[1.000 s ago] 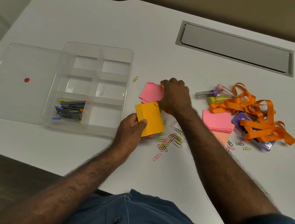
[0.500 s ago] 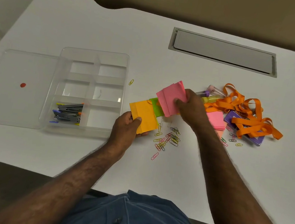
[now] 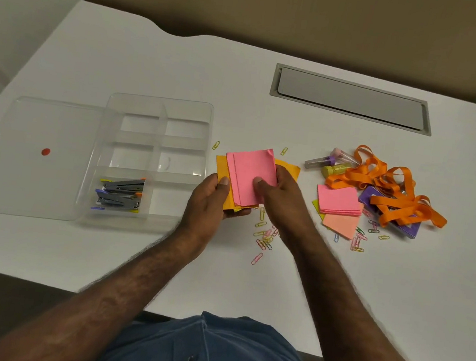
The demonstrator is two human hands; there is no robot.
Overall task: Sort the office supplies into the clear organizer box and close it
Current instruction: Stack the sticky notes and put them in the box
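Left hand (image 3: 209, 199) grips the note stack's (image 3: 250, 176) left edge, thumb on top; right hand (image 3: 278, 197) pinches its right side. Stack held above the desk (image 3: 155, 65), 3 o'clock of the box (image 3: 152, 160). We'd square the loose edges before moving it to an empty cell, since thin paper fans and curls. Clips (image 3: 264, 237) at 6 o'clock: small wire loops. Box is rigid clear plastic, staplers (image 3: 119, 194) in its near-left cell, lid (image 3: 33, 155) flat at 9 o'clock.

Pink notes (image 3: 250, 176) stacked on orange notes (image 3: 222, 169), right of open organizer (image 3: 162, 105)
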